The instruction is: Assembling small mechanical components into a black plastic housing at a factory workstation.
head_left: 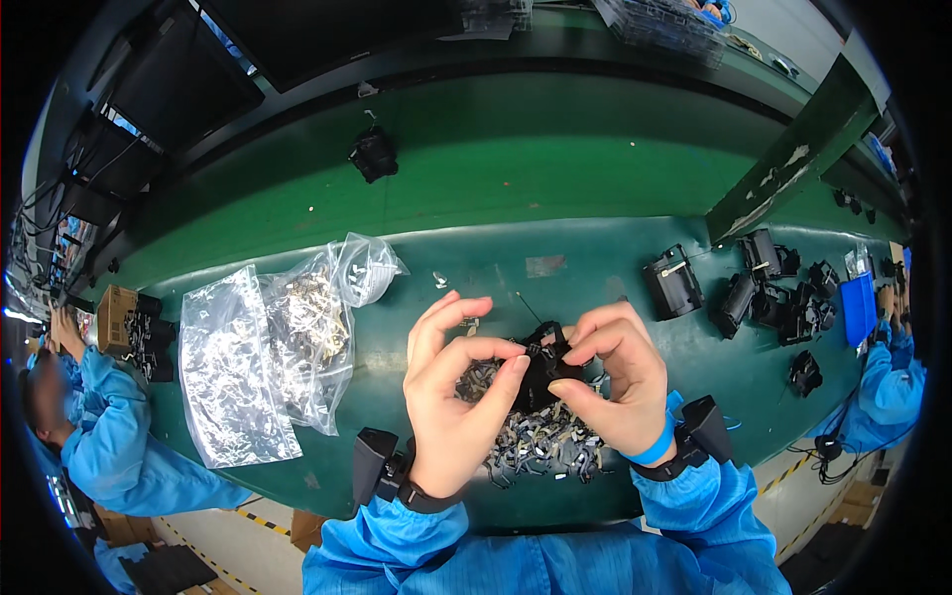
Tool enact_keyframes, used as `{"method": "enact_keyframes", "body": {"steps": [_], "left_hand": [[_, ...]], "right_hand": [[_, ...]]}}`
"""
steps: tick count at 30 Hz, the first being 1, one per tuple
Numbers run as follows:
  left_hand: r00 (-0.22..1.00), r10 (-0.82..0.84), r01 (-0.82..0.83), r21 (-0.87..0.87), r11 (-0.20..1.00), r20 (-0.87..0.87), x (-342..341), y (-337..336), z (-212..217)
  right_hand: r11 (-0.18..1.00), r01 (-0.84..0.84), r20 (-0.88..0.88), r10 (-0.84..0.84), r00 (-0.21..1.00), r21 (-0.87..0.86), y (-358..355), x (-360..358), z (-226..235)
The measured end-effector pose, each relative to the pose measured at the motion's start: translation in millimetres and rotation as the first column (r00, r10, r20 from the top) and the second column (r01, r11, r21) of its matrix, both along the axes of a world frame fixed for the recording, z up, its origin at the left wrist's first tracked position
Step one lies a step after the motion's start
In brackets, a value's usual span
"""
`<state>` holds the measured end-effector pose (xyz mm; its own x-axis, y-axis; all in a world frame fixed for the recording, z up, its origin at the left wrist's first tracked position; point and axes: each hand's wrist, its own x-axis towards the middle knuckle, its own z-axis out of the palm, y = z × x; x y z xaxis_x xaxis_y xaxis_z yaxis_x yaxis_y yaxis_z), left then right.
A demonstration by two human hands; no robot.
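My left hand and my right hand meet over the middle of the green bench. Between them is a black molded part with a thin wire or rod sticking up from its far side. Thumb and forefinger of each hand pinch at its upper edge; finer details are too dark to make out. Under and around the part lies a heap of small cable pieces, grey, black and white. A blue band circles my right wrist, and both wrists carry black strapped devices.
Clear plastic bags lie on the left, one holding thin cables. Several black housings cluster on the right, near a blue bin. One black part sits on the far ledge. Co-workers work at both sides.
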<state>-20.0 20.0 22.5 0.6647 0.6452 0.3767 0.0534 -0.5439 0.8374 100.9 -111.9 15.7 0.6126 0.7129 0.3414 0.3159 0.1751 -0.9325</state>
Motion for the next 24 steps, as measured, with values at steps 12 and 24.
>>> {"method": "enact_keyframes", "body": {"steps": [12, 24], "left_hand": [[0.995, -0.070, 0.082, -0.206, 0.975, 0.064, -1.6, -1.2, 0.3], [0.998, -0.054, 0.044, -0.391, 0.919, -0.013, -2.4, -7.8, 0.6]], "right_hand": [[0.997, -0.054, 0.057, 0.057, 0.997, -0.049, -1.5, 3.8, 3.1], [0.993, -0.061, 0.150, 0.077, 0.986, -0.105, -0.9, 7.4, 7.7]]}}
